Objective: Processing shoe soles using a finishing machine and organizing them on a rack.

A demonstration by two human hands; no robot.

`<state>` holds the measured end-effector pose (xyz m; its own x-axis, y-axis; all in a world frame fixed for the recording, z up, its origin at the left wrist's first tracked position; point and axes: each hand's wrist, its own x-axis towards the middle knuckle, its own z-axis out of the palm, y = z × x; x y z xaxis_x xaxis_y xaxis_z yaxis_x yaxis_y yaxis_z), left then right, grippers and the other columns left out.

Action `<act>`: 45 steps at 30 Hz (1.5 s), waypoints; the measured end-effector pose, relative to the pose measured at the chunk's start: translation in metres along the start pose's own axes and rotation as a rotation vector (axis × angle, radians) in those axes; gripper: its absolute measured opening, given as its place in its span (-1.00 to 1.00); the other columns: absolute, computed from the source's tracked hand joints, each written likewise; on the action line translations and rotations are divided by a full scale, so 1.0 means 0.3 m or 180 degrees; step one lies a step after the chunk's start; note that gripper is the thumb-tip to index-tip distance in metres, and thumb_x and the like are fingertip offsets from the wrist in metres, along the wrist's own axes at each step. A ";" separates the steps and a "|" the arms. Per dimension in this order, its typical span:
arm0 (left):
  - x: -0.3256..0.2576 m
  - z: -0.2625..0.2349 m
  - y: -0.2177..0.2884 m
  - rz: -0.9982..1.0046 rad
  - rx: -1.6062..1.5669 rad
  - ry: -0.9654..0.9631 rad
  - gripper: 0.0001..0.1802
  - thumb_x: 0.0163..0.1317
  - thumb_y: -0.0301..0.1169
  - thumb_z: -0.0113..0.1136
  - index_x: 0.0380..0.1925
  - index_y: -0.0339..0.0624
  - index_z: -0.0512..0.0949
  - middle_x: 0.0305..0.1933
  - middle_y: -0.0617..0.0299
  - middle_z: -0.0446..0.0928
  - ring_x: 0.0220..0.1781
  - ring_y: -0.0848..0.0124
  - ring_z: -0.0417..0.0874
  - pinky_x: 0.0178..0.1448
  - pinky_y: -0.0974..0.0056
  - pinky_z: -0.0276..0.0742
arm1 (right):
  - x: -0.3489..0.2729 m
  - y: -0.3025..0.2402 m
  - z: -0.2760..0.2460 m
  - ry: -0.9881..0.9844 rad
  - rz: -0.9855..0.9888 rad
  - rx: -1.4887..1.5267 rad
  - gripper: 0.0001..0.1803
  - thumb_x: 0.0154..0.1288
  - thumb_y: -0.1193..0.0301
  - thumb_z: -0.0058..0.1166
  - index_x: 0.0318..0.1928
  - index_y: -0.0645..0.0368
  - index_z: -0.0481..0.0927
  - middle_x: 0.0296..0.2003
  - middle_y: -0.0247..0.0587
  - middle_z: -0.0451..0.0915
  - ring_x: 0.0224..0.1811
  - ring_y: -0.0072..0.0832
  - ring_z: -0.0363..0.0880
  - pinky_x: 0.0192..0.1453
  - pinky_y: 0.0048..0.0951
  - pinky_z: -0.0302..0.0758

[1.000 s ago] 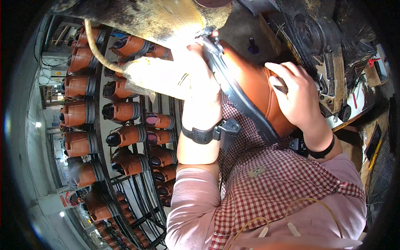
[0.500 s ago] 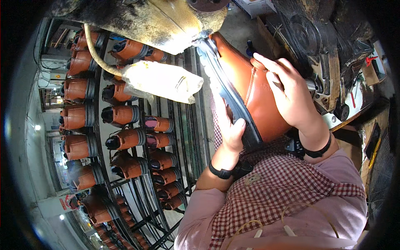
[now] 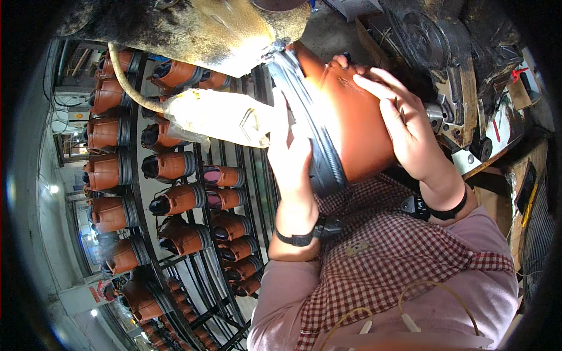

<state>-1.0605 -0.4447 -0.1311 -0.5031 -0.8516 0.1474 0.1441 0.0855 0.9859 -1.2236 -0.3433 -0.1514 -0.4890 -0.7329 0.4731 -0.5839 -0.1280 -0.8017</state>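
Note:
A glossy reddish-brown leather shoe (image 3: 360, 134) is tilted on its side, its thick black sole (image 3: 319, 146) facing left. The upper end of the sole meets the tip of a worn, cream and dark machine head (image 3: 246, 41). My left hand (image 3: 291, 155) grips the sole edge, thumb up and fingers partly hidden behind it in the glare. My right hand (image 3: 407, 126) is curved round the leather upper on the other side, fingers pressed against it. The shoe's opening is turned away and hidden.
A lit lamp wrapped in plastic (image 3: 216, 114) hangs on a bent stem close by my left hand. Black racks (image 3: 143, 193) at left carry several similar brown shoes. At right stand dark machinery (image 3: 433, 47) and a white-topped bench (image 3: 497, 140) with small tools.
The shoe has turned under the machine head, bringing another stretch of its upper into view. My left hand has shifted left and up along the sole; my right hand's fingers have resettled on the leather.

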 end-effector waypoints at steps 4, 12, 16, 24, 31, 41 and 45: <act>0.085 -0.022 0.017 0.0324 0.0297 -0.0051 -0.31 0.25 -0.25 0.00 0.34 -0.37 0.21 0.33 0.10 0.34 0.34 0.32 0.35 0.42 0.25 0.18 | 0.001 -0.025 0.022 -0.0071 -0.0120 -0.0431 -0.59 0.51 0.39 -0.37 0.18 0.25 0.46 0.16 0.05 0.47 0.20 -0.08 0.45 0.36 -0.20 0.24; 0.163 -0.011 0.042 0.0014 0.0111 -0.0211 -0.35 0.28 -0.28 -0.01 0.33 -0.36 0.22 0.24 0.14 0.39 0.18 0.48 0.43 0.28 0.31 0.33 | 0.004 0.084 0.065 0.0186 -0.0106 -0.0076 -0.60 0.48 0.38 -0.24 0.24 0.08 0.44 0.16 -0.01 0.48 0.18 -0.25 0.48 0.28 -0.18 0.23; 0.181 0.014 -0.007 0.0479 -0.0357 0.0144 -0.37 0.32 -0.24 -0.01 0.33 -0.31 0.23 0.14 0.21 0.45 0.09 0.48 0.49 0.21 0.31 0.36 | 0.034 0.119 0.091 0.0318 -0.0255 0.0508 -0.59 0.46 0.46 -0.29 0.25 0.24 0.39 0.18 0.04 0.46 0.20 -0.18 0.45 0.29 -0.24 0.32; 0.212 0.003 0.142 -0.1162 -0.0269 -0.0250 -0.56 0.31 -0.14 0.10 0.08 -0.15 0.47 -0.11 0.28 0.58 -0.14 0.47 0.64 -0.03 0.37 0.56 | -0.009 0.220 0.073 0.1273 0.0052 0.1085 -0.61 0.57 0.31 -0.41 -0.06 0.27 0.50 -0.16 -0.20 0.56 -0.13 -0.50 0.54 0.05 -0.47 0.44; 0.203 -0.016 -0.047 0.0070 -0.0295 -0.0006 -0.35 0.23 -0.29 0.06 0.33 -0.23 0.23 0.16 0.15 0.42 0.13 0.36 0.50 0.21 0.26 0.42 | -0.046 0.052 0.066 0.0617 -0.0364 0.1590 -0.63 0.47 0.12 -0.17 -0.16 0.23 0.30 -0.35 -0.34 0.24 -0.40 -0.67 0.15 -0.31 -0.62 0.21; -0.055 -0.199 -0.104 0.0925 0.0094 0.1151 0.04 0.06 -0.31 0.25 0.46 -0.21 -0.15 0.52 -0.05 -0.13 0.52 0.05 0.00 0.48 -0.01 0.07 | -0.046 -0.116 0.164 -0.0166 0.0337 0.0639 -0.86 0.13 0.51 0.25 -0.35 0.26 0.53 -0.38 -0.23 0.52 -0.41 -0.55 0.52 -0.32 -0.54 0.49; -0.076 -0.220 -0.143 0.1120 0.0766 0.0951 0.14 0.02 -0.35 0.37 0.48 -0.07 -0.20 0.56 0.00 -0.29 0.54 0.11 -0.07 0.44 0.02 0.12 | -0.043 -0.118 0.320 0.0070 -0.0456 0.0574 -0.80 0.03 0.47 0.33 -0.36 0.25 0.57 -0.44 -0.12 0.57 -0.45 -0.35 0.59 -0.32 -0.42 0.55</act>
<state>-0.9989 -0.4631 -0.1820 -0.1891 -0.8574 0.4786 0.0432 0.4797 0.8764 -1.1344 -0.3935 -0.1641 -0.4246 -0.6841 0.5930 -0.5241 -0.3484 -0.7772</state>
